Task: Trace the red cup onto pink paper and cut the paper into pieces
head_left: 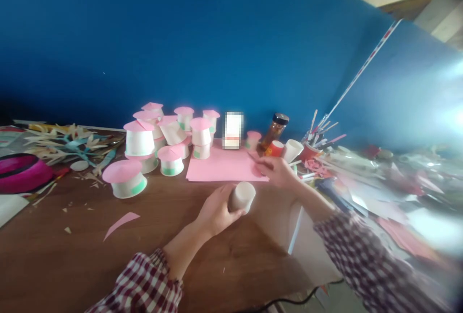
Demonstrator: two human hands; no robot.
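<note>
My left hand (219, 209) is wrapped round a white paper cup (246, 196), tilted above the brown table. Over the right part of some pink paper sheets (220, 166), my right hand (277, 169) has its fingers pinched together. What they hold, if anything, is too small to make out. To the left stand several white paper cups with pink cone-shaped paper tops, some stacked, such as a topped cup (128, 183) with a green patch. Another small topped cup (253, 140) stands behind the sheets.
A dark-capped jar (277, 127), a red cup (275, 148) and a white cup (292, 150) stand beyond my right hand. Brushes fill a holder (311, 151). A pink scrap (121, 224) lies at left. Paper piles (390, 197) crowd the right; a blue wall (181, 38) rises behind.
</note>
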